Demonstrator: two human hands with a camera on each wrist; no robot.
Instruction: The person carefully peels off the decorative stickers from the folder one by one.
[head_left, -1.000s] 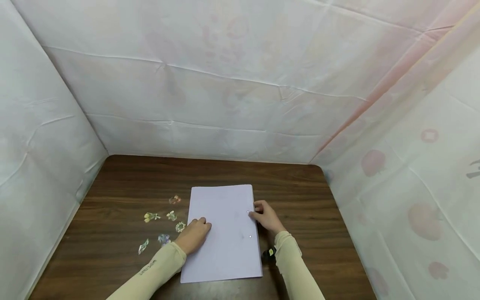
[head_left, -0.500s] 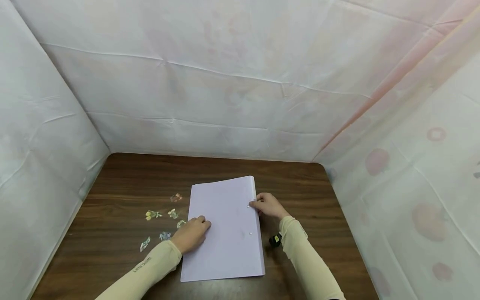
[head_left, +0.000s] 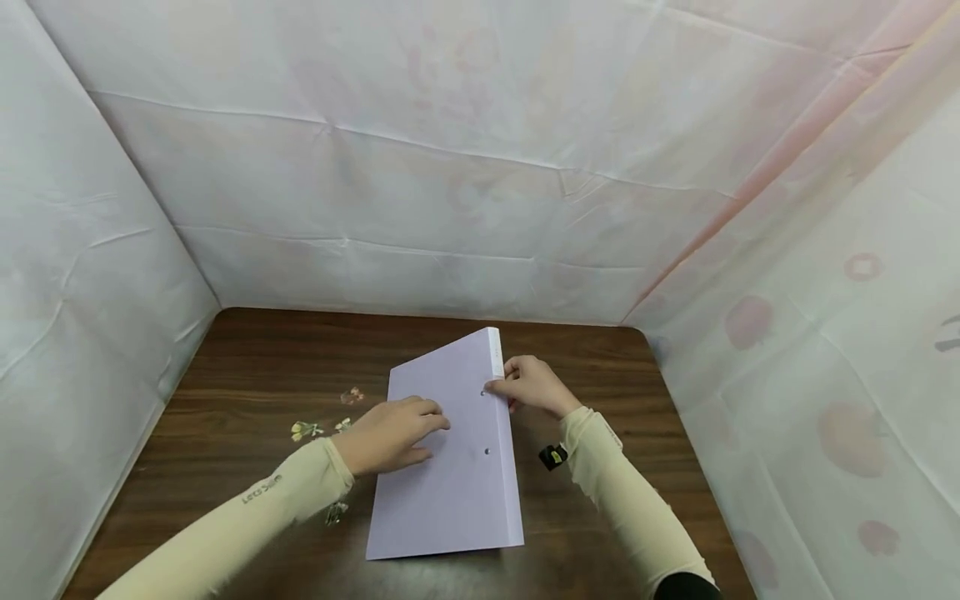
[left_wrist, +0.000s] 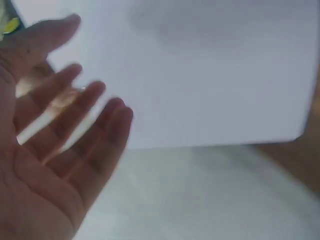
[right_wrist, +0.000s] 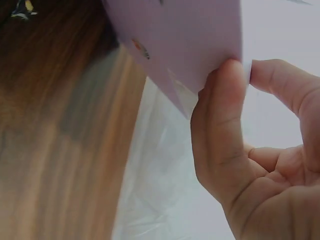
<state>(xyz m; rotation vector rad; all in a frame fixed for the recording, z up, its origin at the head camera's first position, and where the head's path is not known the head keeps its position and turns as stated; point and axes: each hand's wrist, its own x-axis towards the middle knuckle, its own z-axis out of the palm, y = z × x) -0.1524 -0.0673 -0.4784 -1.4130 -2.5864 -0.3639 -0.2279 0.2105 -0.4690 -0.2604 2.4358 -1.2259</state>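
Note:
A pale purple file binder (head_left: 450, 508) with two metal rivets near its spine is raised along its right side, its left edge staying low by the table. My right hand (head_left: 536, 387) pinches the spine edge between thumb and fingers; the right wrist view shows the fingers (right_wrist: 227, 110) on one face and the thumb on the other. Over the left part of the cover hovers my left hand (head_left: 390, 433). Its fingers are loosely spread and grip nothing, and in the left wrist view the binder's pale surface (left_wrist: 210, 75) lies beyond them.
Small clear flower-shaped pieces lie left of the binder, among them a yellow one (head_left: 303, 430) and an orange one (head_left: 352, 395); my left arm hides others. A small black object with a yellow mark (head_left: 552, 456) sits by my right forearm. Pale cloth (head_left: 420, 167) walls the dark wooden table (head_left: 247, 375).
The binder's spine side has risen and tilted up with my right hand, exposing the spine. My left hand has lifted from its grip on the left edge and moved right over the cover.

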